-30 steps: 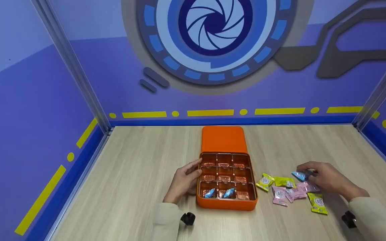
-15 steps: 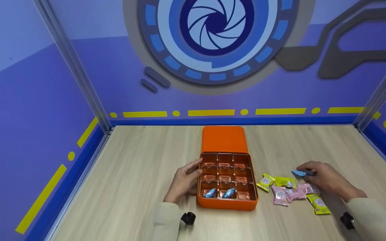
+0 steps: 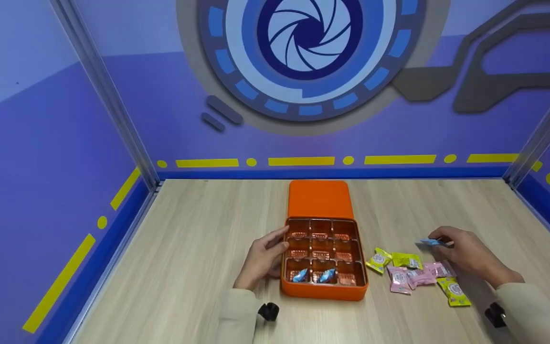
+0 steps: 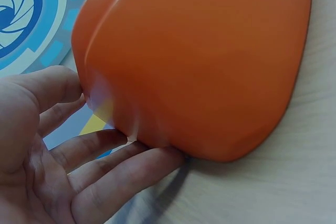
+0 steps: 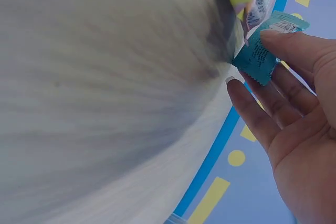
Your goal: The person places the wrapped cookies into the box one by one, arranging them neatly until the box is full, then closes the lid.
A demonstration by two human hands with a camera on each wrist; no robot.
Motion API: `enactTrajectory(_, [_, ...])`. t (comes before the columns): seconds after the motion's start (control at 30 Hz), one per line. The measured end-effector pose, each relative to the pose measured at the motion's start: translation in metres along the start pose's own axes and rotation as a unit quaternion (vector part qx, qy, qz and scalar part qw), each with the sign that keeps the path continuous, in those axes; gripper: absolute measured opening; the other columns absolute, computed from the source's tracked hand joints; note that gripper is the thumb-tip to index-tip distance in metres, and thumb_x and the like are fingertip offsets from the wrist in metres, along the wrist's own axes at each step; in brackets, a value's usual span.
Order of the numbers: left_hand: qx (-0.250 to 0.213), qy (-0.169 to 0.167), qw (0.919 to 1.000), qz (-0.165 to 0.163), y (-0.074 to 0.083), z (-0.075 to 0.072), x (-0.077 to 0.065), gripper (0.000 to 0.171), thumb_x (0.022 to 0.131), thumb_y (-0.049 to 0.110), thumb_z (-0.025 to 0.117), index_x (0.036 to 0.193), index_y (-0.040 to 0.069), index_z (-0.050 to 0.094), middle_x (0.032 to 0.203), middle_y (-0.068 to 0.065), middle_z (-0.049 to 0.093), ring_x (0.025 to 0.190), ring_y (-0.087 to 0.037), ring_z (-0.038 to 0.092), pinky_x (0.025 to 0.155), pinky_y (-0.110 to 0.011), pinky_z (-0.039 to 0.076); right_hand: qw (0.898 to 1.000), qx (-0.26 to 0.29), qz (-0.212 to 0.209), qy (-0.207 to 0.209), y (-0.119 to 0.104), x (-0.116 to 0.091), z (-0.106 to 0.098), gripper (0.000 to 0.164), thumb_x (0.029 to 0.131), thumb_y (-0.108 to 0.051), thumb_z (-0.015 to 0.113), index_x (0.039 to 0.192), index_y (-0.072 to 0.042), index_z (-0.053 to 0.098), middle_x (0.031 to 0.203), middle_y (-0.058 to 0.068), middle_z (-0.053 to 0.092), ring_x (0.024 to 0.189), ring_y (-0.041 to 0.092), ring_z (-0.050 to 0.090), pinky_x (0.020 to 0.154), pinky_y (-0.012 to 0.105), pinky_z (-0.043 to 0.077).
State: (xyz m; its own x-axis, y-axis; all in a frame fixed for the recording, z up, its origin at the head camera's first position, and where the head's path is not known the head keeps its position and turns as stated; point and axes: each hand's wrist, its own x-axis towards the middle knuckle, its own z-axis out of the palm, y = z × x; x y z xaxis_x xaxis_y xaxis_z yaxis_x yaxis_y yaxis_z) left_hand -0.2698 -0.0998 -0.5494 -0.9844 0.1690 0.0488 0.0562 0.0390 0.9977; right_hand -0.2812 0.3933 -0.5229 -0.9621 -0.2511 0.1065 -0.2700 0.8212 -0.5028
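Observation:
In the head view my right hand [image 3: 470,253] pinches a blue wrapped candy [image 3: 431,242] just above the table. The right wrist view shows the thumb on the face of that candy [image 5: 260,51], its printed wrapper visible, the fingers behind it. My left hand [image 3: 261,255] rests against the left side of an orange box [image 3: 322,291], touching its rim and side. The left wrist view has these fingers fairly straight, with fingertips on the orange wall [image 4: 199,66]. Inside the box is a compartmented tray. Blue candies lie in its front-left compartment [image 3: 300,275] and front-middle compartment [image 3: 327,275].
Right of the box lie several candies: yellow-green ones such as this wrapper [image 3: 406,260] and pink ones such as this wrapper [image 3: 400,279]. The orange lid [image 3: 319,198] lies behind the box. Purple-blue panels [image 3: 256,143] wall the wooden table [image 3: 198,229].
My right hand has lifted the blue candy slightly off the table beside the pile. A yellow-green candy at the pile's front shifted slightly right. The left hand and box stay put.

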Motion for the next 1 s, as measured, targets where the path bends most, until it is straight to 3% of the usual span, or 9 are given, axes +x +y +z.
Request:
enactTrajectory(0.33, [0.004, 0.004, 1.0000, -0.002, -0.003, 0.000, 0.002, 0.046, 0.106, 0.014, 0.067, 0.151, 0.012, 0.062, 0.156, -0.018, 0.054, 0.145, -0.033, 0.048, 0.116, -0.051, 0.042, 1.000, -0.008, -0.003, 0.005, -0.004, 0.000, -0.002, 0.025, 0.096, 0.002, 0.073, 0.121, -0.001, 0.072, 0.115, 0.017, 0.072, 0.104, 0.039, 0.068, 0.093, 0.065, 0.055])
enactTrajectory(0.63, [0.006, 0.007, 0.9999, -0.009, -0.001, 0.001, 0.001, 0.045, 0.106, 0.017, 0.067, 0.151, 0.013, 0.063, 0.157, -0.017, 0.053, 0.146, -0.033, 0.047, 0.115, -0.051, 0.042, 1.000, 0.002, 0.026, -0.011, -0.019, -0.001, -0.002, 0.029, 0.098, -0.004, 0.073, 0.127, -0.005, 0.072, 0.121, 0.016, 0.071, 0.110, 0.040, 0.066, 0.097, 0.066, 0.053])
enactTrajectory(1.0, [-0.003, 0.002, 1.0000, 0.001, -0.003, -0.001, 0.002, 0.046, 0.105, 0.013, 0.067, 0.151, 0.009, 0.062, 0.156, -0.017, 0.054, 0.147, -0.032, 0.047, 0.119, -0.046, 0.039, 1.000, 0.009, 0.013, 0.018, -0.035, -0.001, -0.001, 0.027, 0.096, -0.002, 0.076, 0.123, -0.004, 0.073, 0.118, 0.015, 0.072, 0.112, 0.042, 0.067, 0.098, 0.067, 0.052])
